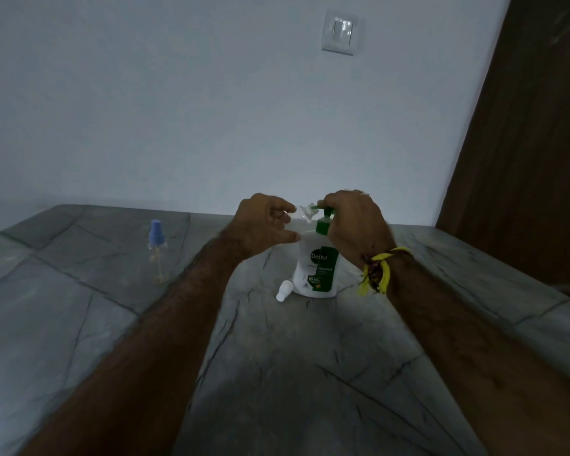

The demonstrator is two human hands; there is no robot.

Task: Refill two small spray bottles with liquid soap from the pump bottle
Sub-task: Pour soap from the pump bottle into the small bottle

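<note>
At left of centre a blue-capped spray bottle [157,250] stands upright on the grey stone counter [79,324]. In the middle, the left hand [264,222] pinches a small clear bottle [305,213] tilted at the pump nozzle. A white spray cap [283,290] lies against the pump bottle [318,268], whose green head the right hand [354,222] grips with curled fingers

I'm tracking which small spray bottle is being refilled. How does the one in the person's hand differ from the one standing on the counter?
The held bottle is off the counter, tilted, mouth at the pump bottle nozzle; the blue-capped bottle stands upright on the counter, apart to the left.
The held bottle is uncapped, and a white spray cap lies by the pump bottle; the other keeps its cap.
The left hand holds one; nothing touches the other.
Both are small and clear.
</note>
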